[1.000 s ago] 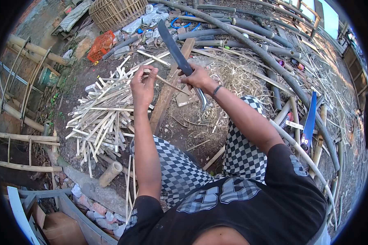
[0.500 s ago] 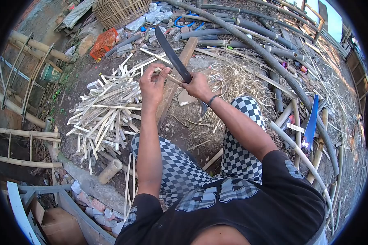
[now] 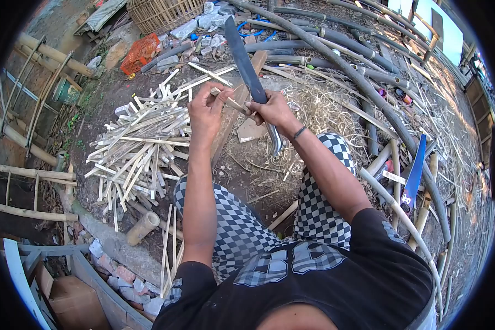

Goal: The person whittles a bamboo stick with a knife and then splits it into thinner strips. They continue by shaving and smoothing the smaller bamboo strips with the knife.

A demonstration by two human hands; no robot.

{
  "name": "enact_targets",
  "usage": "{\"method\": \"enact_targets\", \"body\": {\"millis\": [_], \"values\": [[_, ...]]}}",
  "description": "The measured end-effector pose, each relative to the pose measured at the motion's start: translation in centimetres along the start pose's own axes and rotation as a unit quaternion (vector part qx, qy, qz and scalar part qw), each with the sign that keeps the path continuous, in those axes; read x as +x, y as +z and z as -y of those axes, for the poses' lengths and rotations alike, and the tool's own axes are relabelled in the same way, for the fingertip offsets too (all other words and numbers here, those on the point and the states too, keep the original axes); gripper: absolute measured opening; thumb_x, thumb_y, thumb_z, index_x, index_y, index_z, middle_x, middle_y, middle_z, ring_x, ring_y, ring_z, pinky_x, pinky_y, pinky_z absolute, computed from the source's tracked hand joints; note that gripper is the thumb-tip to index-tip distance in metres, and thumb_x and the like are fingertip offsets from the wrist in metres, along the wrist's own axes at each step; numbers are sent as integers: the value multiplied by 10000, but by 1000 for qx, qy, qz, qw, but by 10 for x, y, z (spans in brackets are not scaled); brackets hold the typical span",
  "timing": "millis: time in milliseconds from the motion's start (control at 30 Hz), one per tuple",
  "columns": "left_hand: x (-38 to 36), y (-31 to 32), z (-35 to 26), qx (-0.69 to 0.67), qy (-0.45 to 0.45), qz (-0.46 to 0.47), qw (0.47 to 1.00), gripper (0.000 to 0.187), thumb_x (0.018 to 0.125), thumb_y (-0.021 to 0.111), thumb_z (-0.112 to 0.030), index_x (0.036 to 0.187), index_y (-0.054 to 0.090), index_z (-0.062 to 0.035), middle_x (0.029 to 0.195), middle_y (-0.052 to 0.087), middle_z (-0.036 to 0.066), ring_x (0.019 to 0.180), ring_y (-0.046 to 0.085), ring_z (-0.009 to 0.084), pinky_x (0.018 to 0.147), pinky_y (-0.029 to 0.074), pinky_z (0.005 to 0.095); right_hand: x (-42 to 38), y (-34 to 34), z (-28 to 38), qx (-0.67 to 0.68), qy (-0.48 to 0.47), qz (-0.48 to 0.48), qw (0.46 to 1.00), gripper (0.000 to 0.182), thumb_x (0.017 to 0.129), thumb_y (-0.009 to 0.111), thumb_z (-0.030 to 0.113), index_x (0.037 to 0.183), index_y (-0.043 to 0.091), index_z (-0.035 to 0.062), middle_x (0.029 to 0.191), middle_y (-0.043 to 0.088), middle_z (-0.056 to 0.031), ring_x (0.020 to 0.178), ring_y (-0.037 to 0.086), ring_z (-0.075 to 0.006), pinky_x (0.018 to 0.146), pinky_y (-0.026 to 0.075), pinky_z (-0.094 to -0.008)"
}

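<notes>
My left hand (image 3: 208,110) pinches one end of a short bamboo strip (image 3: 234,103) between thumb and fingers. The strip slants down to the right, and its far end reaches my right hand (image 3: 275,114). That hand grips a machete (image 3: 243,58), its long dark blade pointing up and away and its pale handle (image 3: 275,142) sticking out below. A thin curled shaving loops beside the strip near the blade. Under the hands a wooden beam (image 3: 225,132) lies slanting on the ground. To the left of my left hand spreads a pile of cut bamboo strips (image 3: 143,143).
Bamboo shavings (image 3: 319,110) litter the ground at right. A blue handsaw (image 3: 415,176) lies among poles further right. Long bamboo poles (image 3: 363,82) cross the back, near an orange crate (image 3: 139,54) and a woven basket (image 3: 162,14). A bamboo stump (image 3: 143,228) sits near my left knee.
The machete has turned more upright, its tip swinging right and its handle coming into fuller view. A curled shaving now shows by the strip. My left hand stays nearly in place.
</notes>
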State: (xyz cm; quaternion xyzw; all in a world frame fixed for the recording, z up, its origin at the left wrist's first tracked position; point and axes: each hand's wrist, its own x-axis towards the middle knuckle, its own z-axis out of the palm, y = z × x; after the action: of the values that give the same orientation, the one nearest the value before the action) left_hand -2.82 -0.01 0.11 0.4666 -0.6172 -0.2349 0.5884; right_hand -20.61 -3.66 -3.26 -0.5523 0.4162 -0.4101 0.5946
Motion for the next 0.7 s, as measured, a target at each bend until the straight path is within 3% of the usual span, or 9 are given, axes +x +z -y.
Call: {"method": "enact_targets", "body": {"millis": [167, 233, 333, 500, 567, 700], "values": [[4, -2, 4, -29, 8, 17, 999, 175, 908, 697, -169, 966, 625, -20, 839, 702, 46, 805, 687, 108, 684, 523, 250, -2, -4, 8, 76, 22, 32, 996, 199, 896, 662, 58, 1039, 548, -20, 728, 638, -68, 497, 560, -92, 430, 467, -233], [6, -10, 9, -2, -22, 16, 1000, 200, 952, 639, -182, 1025, 580, -6, 934, 703, 133, 864, 706, 200, 767, 572, 302, -4, -8, 18, 129, 28, 49, 990, 188, 896, 654, 48, 1030, 537, -15, 724, 622, -60, 499, 553, -91, 432, 470, -233], [8, -21, 14, -69, -55, -29, 996, 174, 925, 678, -154, 998, 611, -11, 838, 697, 70, 814, 697, 130, 687, 543, 249, -5, -23, 28, 225, -18, 29, 974, 150, 901, 643, 50, 969, 514, 14, 747, 606, -58, 511, 527, -80, 470, 484, -248], [8, -24, 15, -103, -65, -7, 993, 142, 926, 671, -116, 1008, 610, -17, 839, 693, 91, 820, 704, 165, 734, 578, 265, -2, -50, 29, 312, -42, -1, 949, 143, 901, 609, 28, 985, 499, -8, 751, 578, -68, 528, 502, -94, 491, 472, -280], [9, -29, 17, -103, -95, -37, 990, 145, 922, 675, -114, 1011, 612, -20, 852, 691, 94, 826, 702, 168, 731, 584, 274, -1, -60, 30, 346, -38, -22, 937, 117, 941, 584, 70, 993, 503, 4, 767, 572, -52, 526, 458, -73, 499, 430, -255], [12, -44, 25, -90, -110, -64, 988, 171, 918, 684, -124, 1042, 603, -37, 897, 690, 92, 845, 701, 168, 730, 585, 281, 1, -82, 23, 201, -19, -163, 966, 142, 918, 644, 95, 964, 561, -12, 771, 617, -71, 514, 505, -77, 459, 448, -252]]}}
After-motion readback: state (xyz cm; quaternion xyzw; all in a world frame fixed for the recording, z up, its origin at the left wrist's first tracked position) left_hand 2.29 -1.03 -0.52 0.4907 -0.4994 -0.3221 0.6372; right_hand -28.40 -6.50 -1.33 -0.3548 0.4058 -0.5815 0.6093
